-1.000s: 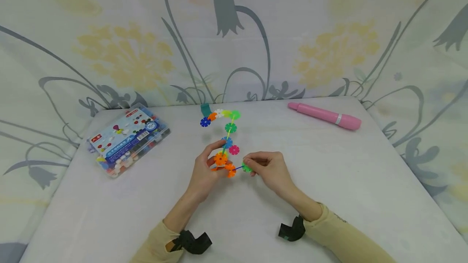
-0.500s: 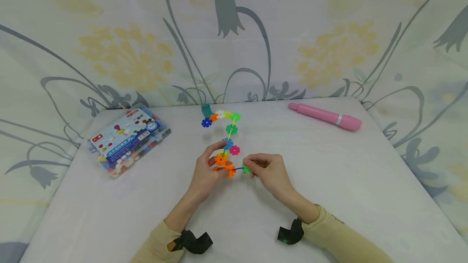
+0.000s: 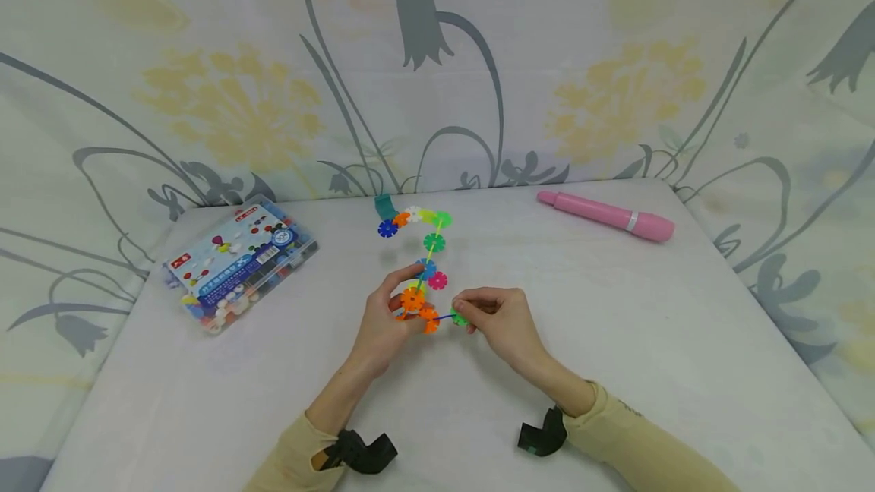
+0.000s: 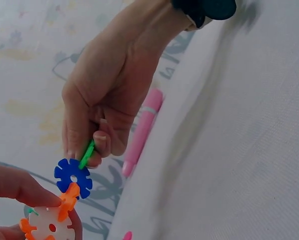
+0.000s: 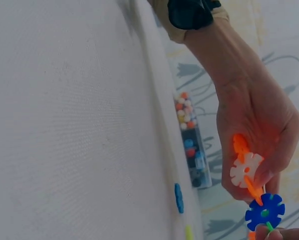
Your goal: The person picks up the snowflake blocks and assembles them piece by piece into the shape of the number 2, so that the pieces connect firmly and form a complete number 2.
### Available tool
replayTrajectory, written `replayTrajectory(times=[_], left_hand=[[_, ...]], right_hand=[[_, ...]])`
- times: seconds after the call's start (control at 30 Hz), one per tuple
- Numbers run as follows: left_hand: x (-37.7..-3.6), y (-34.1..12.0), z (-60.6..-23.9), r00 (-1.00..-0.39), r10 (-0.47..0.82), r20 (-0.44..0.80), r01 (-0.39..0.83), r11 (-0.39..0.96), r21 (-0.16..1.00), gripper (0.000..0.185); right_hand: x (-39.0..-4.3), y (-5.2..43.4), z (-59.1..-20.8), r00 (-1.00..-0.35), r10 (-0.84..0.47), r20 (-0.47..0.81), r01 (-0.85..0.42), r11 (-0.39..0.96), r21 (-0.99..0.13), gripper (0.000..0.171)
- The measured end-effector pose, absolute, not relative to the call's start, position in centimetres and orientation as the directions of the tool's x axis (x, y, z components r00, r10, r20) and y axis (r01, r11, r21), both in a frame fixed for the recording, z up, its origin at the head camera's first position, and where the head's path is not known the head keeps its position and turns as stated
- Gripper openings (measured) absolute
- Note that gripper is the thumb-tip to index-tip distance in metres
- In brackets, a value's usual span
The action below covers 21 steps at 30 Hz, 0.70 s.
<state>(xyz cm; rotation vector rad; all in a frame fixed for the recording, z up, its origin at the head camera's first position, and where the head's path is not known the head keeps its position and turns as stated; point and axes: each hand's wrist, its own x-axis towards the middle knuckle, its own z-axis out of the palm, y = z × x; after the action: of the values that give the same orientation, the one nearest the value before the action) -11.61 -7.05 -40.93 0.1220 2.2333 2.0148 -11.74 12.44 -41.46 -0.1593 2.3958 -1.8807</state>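
My left hand [image 3: 386, 325] grips the near end of a chain of notched snowflake discs. In the left wrist view, its thumb is by an orange disc [image 4: 68, 202] and a white disc [image 4: 62, 233]. A blue disc [image 4: 73, 178], joined to that orange one, shows edge-on in the head view. My right hand [image 3: 502, 317] pinches a green disc [image 4: 88, 153] slotted against the blue disc; its fingers partly cover it. Beyond the left hand, the chain runs away through green [image 3: 434, 242], yellow-green and white discs to a dark blue disc [image 3: 387, 228].
A clear plastic case [image 3: 239, 268] with a printed label and small coloured pieces lies at the left. A pink pen-shaped tube [image 3: 608, 216] lies at the back right. A teal strip [image 3: 384, 207] shows near the table's back edge. Patterned cloth hangs behind the white table [image 3: 649, 340].
Both hands stay almost in place with the same hold on the discs. The right hand and the green disc have shifted very slightly left.
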Motion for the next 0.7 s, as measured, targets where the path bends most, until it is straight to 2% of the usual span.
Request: replayTrajectory(times=[0.37,0.7], left_hand=[[-11.55,-7.04,-40.93,-0.985,0.158,-0.064,-0.044,0.125,0.991,0.076],[-11.80,-7.69,-40.36,-0.984,0.176,-0.020,0.005,0.142,0.990,0.074]], right_hand=[[-12.06,12.83,-40.98,-0.983,-0.185,-0.008,-0.040,0.258,-0.965,0.020],[-12.58,13.05,-41.16,-0.952,-0.288,-0.106,0.021,0.284,-0.959,0.032]])
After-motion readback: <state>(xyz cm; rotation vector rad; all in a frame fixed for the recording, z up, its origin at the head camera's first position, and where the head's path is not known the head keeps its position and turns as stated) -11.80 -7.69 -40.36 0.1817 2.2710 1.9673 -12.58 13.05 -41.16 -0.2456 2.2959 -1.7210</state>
